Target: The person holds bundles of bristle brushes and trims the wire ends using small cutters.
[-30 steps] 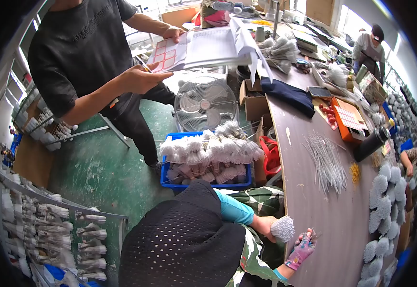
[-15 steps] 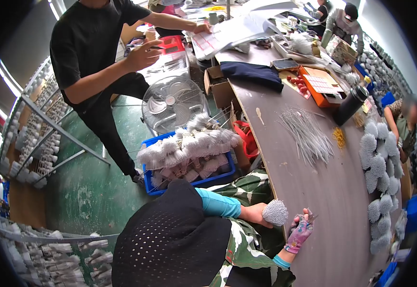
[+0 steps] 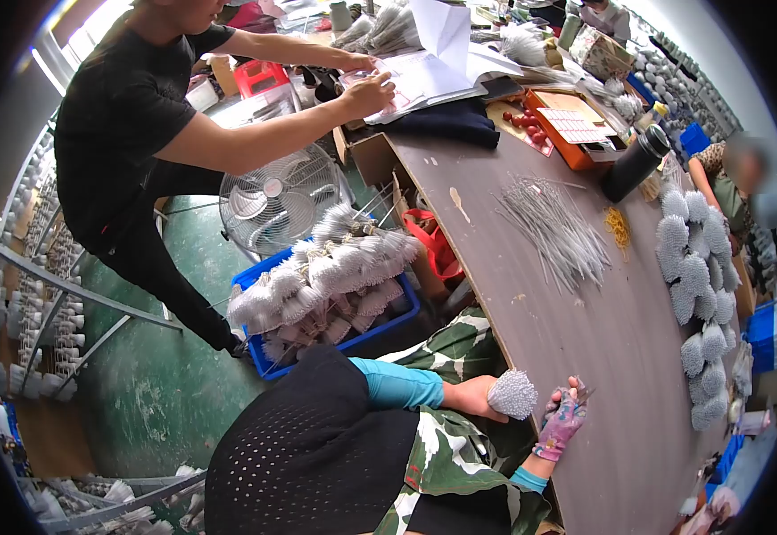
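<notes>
My left hand, below a teal sleeve, is closed around a bundle of white-tipped stems at the table's edge. The round, beaded head of the bundle faces the table; its lower part is hidden. My right hand wears a pink patterned fingerless glove and hovers close beside the bundle. Its fingers are pinched together, with a small greyish thing at the tips that I cannot make out. Farther along the table lies a loose spread of thin white stems.
Finished-looking white bundles line the table's far side. A black bottle, an orange box and yellow bands lie near. A blue crate of bundles and a fan stand on the floor. A co-worker leans over papers.
The co-worker has leaned in, bringing both hands to the papers, which now lie lower on the table. The camera view has shifted slightly. My hands keep nearly the same pose.
</notes>
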{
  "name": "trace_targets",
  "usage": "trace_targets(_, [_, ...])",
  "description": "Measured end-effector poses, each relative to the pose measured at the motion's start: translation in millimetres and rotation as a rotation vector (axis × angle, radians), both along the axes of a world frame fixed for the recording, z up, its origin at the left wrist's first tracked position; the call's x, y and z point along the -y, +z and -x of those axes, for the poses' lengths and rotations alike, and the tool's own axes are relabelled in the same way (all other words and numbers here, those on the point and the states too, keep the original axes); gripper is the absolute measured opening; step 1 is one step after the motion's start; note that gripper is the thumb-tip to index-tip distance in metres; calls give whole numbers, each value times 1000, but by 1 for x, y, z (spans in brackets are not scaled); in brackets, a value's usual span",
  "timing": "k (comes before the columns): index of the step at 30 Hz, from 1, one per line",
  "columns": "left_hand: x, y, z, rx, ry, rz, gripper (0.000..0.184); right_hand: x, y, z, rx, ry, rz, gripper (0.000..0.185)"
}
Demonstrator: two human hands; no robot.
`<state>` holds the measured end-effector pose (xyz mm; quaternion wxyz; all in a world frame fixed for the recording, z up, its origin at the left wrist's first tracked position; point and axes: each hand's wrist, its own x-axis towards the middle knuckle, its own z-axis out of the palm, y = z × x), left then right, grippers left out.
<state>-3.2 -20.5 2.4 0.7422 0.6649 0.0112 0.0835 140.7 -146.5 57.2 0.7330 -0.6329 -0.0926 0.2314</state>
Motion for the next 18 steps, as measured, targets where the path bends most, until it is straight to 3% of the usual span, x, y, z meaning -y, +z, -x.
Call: trace_targets(18, [4,-19,-7,15,-32,-1,48,0,3,1,-19,-22,55,18])
